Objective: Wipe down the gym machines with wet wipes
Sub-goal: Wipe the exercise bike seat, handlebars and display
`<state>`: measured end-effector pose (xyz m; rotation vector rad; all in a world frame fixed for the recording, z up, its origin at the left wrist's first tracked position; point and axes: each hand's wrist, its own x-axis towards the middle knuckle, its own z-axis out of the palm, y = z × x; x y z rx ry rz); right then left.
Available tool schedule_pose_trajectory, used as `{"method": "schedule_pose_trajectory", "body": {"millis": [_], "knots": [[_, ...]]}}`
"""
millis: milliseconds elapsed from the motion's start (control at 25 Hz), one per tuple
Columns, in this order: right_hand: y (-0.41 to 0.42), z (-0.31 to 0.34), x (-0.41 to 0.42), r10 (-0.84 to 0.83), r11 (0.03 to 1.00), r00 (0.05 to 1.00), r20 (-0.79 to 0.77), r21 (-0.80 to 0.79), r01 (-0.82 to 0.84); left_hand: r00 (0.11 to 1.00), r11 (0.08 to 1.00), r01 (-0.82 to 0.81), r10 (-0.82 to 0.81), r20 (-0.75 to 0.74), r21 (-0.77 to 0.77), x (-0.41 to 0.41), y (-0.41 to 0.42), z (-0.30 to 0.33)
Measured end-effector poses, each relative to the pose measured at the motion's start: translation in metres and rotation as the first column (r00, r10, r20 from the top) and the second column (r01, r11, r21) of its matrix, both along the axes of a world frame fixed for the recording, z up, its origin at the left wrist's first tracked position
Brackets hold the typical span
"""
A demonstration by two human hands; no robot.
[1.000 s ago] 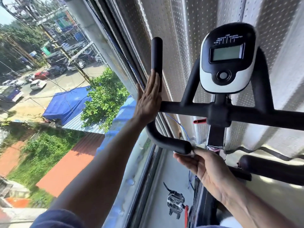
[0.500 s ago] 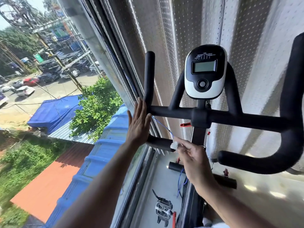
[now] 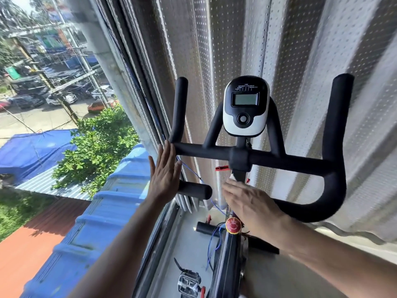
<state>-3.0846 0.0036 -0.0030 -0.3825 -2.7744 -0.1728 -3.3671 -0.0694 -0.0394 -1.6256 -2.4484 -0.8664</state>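
— What lettering can be read?

— Small white words are printed on the console (image 3: 246,106) above its grey display (image 3: 245,99); "SCAN", "SPEED" and "CALORIES" are made out, the rest is too small.

— Anything below the console?

— White lettering is seen on the red knob (image 3: 233,226), but it cannot be read.

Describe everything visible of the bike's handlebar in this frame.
The black, matte, foam-looking handlebar has a straight crossbar clamped at a centre stem, two upright horns, and loops curving back toward the camera on each side. A black-and-white oval console stands above its centre. The left hand, fingers straight, lies flat against its left end; the right hand hovers blurred near the stem.
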Motion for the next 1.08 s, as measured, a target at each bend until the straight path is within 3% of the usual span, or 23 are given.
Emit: {"method": "schedule_pose_trajectory", "body": {"millis": [200,400,520,720,800,960,1080], "knots": [[0.024,0.036,-0.014,-0.012,0.998,0.986,0.167,-0.053,0.022,1.000,1.000,-0.017,0.016,-0.020,-0.015,0.002,-0.001,0.000],[0.022,0.019,0.005,-0.146,0.953,0.984,0.097,-0.253,0.167,0.998,0.999,-0.029,0.028,0.058,0.018,0.021,-0.014,-0.009],[0.035,0.014,-0.004,-0.235,0.936,0.970,0.060,-0.256,0.243,0.992,0.998,-0.047,0.041,0.121,0.045,0.025,-0.017,-0.013],[0.045,0.063,-0.031,-0.057,0.950,0.994,0.088,-0.302,0.081,0.952,0.988,-0.141,0.117,0.281,0.067,0.031,-0.008,-0.011],[0.056,0.097,-0.047,0.006,0.955,1.000,0.010,-0.297,-0.002,0.923,0.978,-0.190,0.149,0.354,0.086,0.039,-0.007,-0.010],[0.096,0.159,-0.122,0.166,0.984,0.981,-0.101,-0.043,-0.171,0.908,0.965,-0.260,0.232,0.348,0.036,0.048,-0.004,-0.001],[0.093,0.141,-0.186,0.261,0.965,0.965,0.024,-0.015,-0.261,0.838,0.940,-0.342,0.298,0.457,0.015,0.043,0.009,0.014]]}}
